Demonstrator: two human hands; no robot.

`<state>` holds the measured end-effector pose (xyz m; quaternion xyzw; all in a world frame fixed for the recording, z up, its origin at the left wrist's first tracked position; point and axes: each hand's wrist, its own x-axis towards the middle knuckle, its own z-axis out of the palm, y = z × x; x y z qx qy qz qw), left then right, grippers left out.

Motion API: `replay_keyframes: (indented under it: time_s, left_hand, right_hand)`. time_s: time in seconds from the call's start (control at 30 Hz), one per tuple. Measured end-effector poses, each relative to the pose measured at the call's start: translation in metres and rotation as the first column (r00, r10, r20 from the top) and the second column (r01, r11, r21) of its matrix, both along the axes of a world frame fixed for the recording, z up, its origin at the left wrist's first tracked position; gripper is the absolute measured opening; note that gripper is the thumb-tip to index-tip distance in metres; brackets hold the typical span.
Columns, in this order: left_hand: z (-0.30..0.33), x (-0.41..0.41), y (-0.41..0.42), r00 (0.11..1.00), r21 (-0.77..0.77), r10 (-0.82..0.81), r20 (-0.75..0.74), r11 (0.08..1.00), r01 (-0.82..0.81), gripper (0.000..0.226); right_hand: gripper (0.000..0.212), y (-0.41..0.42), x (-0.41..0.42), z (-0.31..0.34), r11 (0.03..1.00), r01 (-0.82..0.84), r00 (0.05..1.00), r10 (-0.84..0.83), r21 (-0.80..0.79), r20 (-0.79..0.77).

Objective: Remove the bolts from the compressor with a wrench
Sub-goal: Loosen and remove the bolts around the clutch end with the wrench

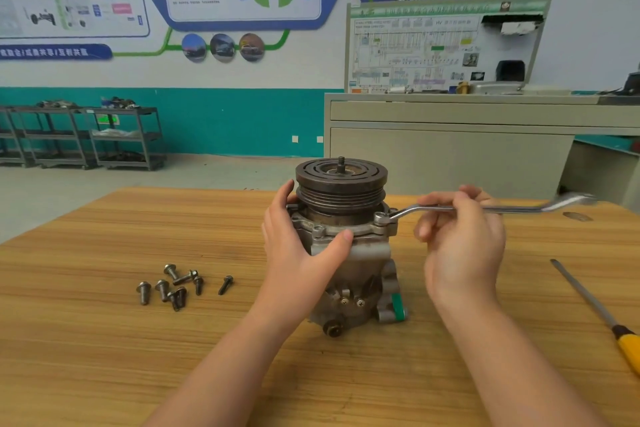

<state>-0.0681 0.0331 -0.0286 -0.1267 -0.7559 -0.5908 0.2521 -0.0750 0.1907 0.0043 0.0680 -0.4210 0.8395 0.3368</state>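
Our left hand (301, 250) grips the upright compressor (346, 239). Our right hand (460, 236) holds the wrench (485, 207) on a bolt (381, 217). Loose bolts (176, 284) lie on the worktop (104, 340).

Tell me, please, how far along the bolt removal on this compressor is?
Done: loose bolts lie on the table. In hand: the left hand steadies the compressor while the right hand holds the wrench, its ring on a flange bolt. Left: that bolt, possibly others hidden.
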Motion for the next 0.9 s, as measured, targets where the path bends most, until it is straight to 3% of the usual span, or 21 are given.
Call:
replay_keyframes:
  time_s: [0.07, 0.13, 0.27, 0.37, 0.43, 0.5, 0.7, 0.9]
  left_hand:
    - [0.001, 0.0, 0.0, 1.0, -0.008, 0.007, -0.003, 1.0, -0.007, 0.091]
    - [0.001, 0.001, 0.001, 1.0, -0.009, 0.014, -0.007, 1.0, -0.014, 0.091]
    - [0.002, 0.002, 0.001, 1.0, -0.017, 0.006, 0.002, 1.0, -0.006, 0.089]
    - [0.002, 0.001, 0.001, 1.0, -0.019, 0.002, -0.001, 1.0, -0.002, 0.09]
    - [0.001, 0.0, 0.001, 1.0, -0.02, 0.005, -0.007, 1.0, -0.005, 0.091]
    - [0.0, 0.0, 0.001, 1.0, -0.028, 0.017, -0.015, 0.999, -0.018, 0.09]
    - [-0.001, -0.001, 0.001, 0.998, -0.045, 0.048, -0.041, 0.998, -0.05, 0.094]
    - [-0.004, -0.003, 0.0, 0.998, -0.048, 0.045, -0.044, 0.998, -0.047, 0.089]
  right_hand:
    - [0.014, 0.01, -0.011, 0.003, 0.954, -0.248, 0.948, 0.274, -0.166, 0.159]
    - [0.018, 0.016, -0.015, 0.004, 0.886, -0.367, 0.881, 0.429, -0.285, 0.199]
    - [0.021, 0.023, -0.011, 0.01, 0.869, -0.327, 0.935, 0.354, -0.372, 0.005]
    - [0.015, 0.021, 0.001, 0.016, 0.996, -0.075, 0.995, 0.072, -0.047, -0.066]
    - [0.011, 0.016, 0.008, 0.016, 0.972, 0.142, 0.978, -0.11, 0.185, -0.176]
    - [0.011, 0.01, 0.015, 0.014, 0.907, 0.279, 0.932, -0.177, 0.316, -0.317]
    - [0.006, 0.0, 0.019, 0.004, 0.741, 0.426, 0.853, -0.139, 0.519, -0.502]
    - [0.027, -0.003, 0.02, -0.003, 0.511, 0.658, 0.716, -0.196, 0.553, -0.67]
